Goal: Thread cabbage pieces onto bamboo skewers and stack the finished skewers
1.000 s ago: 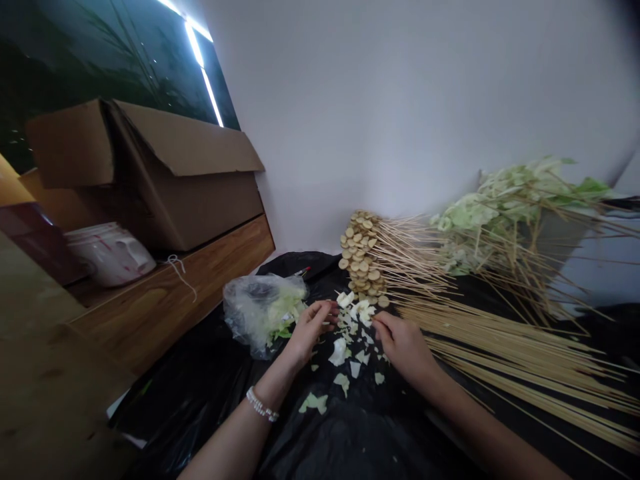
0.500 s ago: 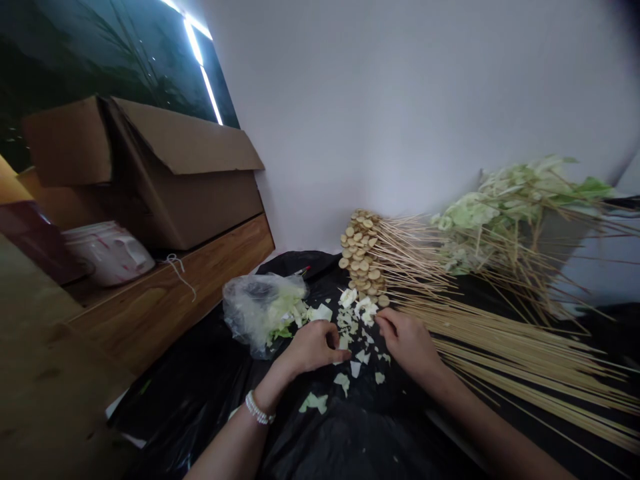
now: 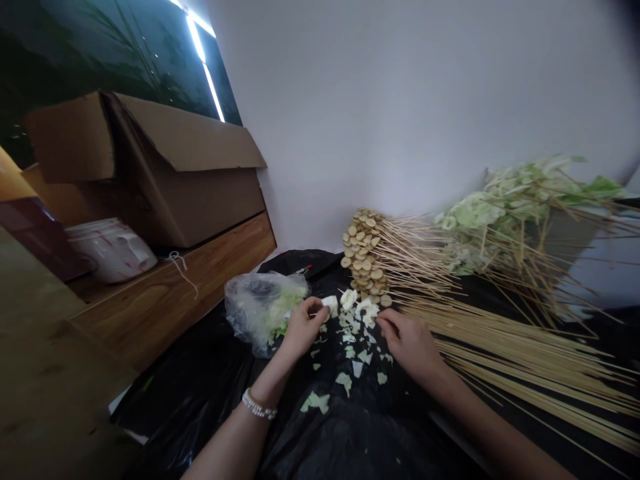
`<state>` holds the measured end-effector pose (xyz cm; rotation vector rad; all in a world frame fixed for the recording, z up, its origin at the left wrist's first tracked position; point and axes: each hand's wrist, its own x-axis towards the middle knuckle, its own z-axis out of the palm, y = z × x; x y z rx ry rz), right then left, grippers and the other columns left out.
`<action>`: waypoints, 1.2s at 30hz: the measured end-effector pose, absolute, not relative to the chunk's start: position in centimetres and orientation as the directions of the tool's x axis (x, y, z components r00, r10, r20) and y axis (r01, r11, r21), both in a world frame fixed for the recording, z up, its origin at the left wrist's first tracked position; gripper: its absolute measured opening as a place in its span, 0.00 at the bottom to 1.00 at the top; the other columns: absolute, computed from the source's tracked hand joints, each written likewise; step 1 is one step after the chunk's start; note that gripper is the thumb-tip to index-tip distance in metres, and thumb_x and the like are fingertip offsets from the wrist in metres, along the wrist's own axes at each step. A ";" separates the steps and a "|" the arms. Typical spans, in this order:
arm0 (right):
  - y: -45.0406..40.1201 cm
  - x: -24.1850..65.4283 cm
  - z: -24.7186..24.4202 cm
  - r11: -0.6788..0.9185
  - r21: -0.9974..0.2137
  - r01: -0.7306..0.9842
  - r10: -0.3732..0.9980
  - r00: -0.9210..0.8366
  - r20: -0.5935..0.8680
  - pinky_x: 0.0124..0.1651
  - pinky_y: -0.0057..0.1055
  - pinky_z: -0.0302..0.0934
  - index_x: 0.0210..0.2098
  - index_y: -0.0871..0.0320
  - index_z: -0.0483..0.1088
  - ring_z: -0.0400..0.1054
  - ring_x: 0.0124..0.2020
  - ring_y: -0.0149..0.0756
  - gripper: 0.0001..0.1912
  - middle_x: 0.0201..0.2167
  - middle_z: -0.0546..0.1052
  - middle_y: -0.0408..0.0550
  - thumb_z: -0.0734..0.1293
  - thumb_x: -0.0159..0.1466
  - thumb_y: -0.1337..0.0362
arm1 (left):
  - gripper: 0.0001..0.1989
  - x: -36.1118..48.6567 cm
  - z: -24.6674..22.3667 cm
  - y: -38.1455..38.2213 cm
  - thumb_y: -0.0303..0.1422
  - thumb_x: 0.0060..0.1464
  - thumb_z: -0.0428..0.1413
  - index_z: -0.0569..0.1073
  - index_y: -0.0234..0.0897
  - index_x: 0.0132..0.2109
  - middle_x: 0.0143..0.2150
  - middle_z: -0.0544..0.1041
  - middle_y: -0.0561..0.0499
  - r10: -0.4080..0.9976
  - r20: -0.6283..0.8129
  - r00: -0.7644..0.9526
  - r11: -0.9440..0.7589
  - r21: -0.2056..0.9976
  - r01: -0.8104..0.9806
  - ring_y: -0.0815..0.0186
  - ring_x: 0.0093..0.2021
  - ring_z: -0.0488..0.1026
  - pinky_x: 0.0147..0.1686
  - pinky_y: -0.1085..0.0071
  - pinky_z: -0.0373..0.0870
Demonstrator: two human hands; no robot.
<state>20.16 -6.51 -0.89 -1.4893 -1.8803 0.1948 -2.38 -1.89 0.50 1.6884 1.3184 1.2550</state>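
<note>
My left hand (image 3: pixel 303 325) pinches a pale cabbage piece (image 3: pixel 331 305) between thumb and fingertips, beside the clear plastic bag. Opposite it, my right hand (image 3: pixel 409 339) is closed in a pinch at the end of a skewer of crumpled cabbage (image 3: pixel 368 311); a thin tip shows past the far-left leaf, but most of the stick is hidden. Between and below the hands, torn cabbage bits (image 3: pixel 344 381) lie scattered on black plastic sheeting (image 3: pixel 350 440). More cut cabbage (image 3: pixel 284 310) spills from the bag (image 3: pixel 245 308).
Skewers with round, pale brown slices (image 3: pixel 364 257) are piled against the wall. Bare bamboo sticks (image 3: pixel 520 357) lie to the right, beneath a heap of skewered cabbage leaves (image 3: pixel 505 207). At left, a cardboard box (image 3: pixel 210 207) and a white tub (image 3: pixel 113 250) stand on a wooden ledge.
My left hand has moved up and away from me, from over the scattered bits, and now pinches a cabbage piece. My right hand stays nearly in place.
</note>
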 end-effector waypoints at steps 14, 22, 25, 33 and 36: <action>-7.1 19.1 -1.3 0.421 -0.506 0.753 0.875 -0.191 0.445 0.39 0.28 0.58 0.35 0.55 0.74 0.72 0.34 0.34 0.14 0.33 0.78 0.44 0.57 0.67 0.63 | 0.14 -2.2 0.6 -1.7 0.39 0.45 0.63 0.69 0.37 0.34 0.30 0.72 0.54 0.935 0.343 -0.094 -0.343 0.939 0.016 0.68 0.32 0.69 0.35 0.73 0.63; -7.1 19.0 -1.4 0.441 -0.512 0.737 0.861 -0.186 0.474 0.39 0.28 0.58 0.35 0.55 0.74 0.71 0.33 0.34 0.15 0.31 0.78 0.45 0.56 0.67 0.62 | 0.13 -2.6 0.6 -1.5 0.38 0.44 0.64 0.73 0.37 0.34 0.32 0.74 0.53 0.920 0.367 -0.138 -0.370 0.929 0.006 0.67 0.34 0.70 0.38 0.72 0.64; -7.1 19.0 -1.4 0.440 -0.515 0.736 0.860 -0.179 0.479 0.39 0.28 0.58 0.35 0.55 0.74 0.71 0.33 0.34 0.15 0.31 0.78 0.45 0.56 0.67 0.62 | 0.12 -2.7 0.5 -1.4 0.38 0.43 0.65 0.74 0.37 0.33 0.33 0.75 0.52 0.928 0.353 -0.116 -0.356 0.935 -0.001 0.67 0.34 0.70 0.38 0.72 0.65; -7.2 19.1 -1.4 0.435 -0.505 0.745 0.865 -0.190 0.464 0.39 0.28 0.57 0.35 0.55 0.73 0.71 0.34 0.34 0.14 0.32 0.78 0.45 0.56 0.67 0.62 | 0.12 -2.8 0.6 -1.5 0.37 0.41 0.66 0.76 0.37 0.34 0.31 0.76 0.53 0.958 0.275 -0.074 -0.279 0.959 -0.047 0.68 0.32 0.70 0.36 0.72 0.65; -7.3 19.0 -1.5 0.429 -0.494 0.756 0.869 -0.197 0.453 0.39 0.28 0.56 0.34 0.56 0.73 0.71 0.34 0.35 0.15 0.32 0.77 0.45 0.56 0.67 0.63 | 0.13 -2.7 0.6 -1.7 0.36 0.39 0.67 0.76 0.37 0.33 0.30 0.76 0.53 0.965 0.260 -0.041 -0.261 0.965 -0.024 0.68 0.31 0.70 0.36 0.72 0.65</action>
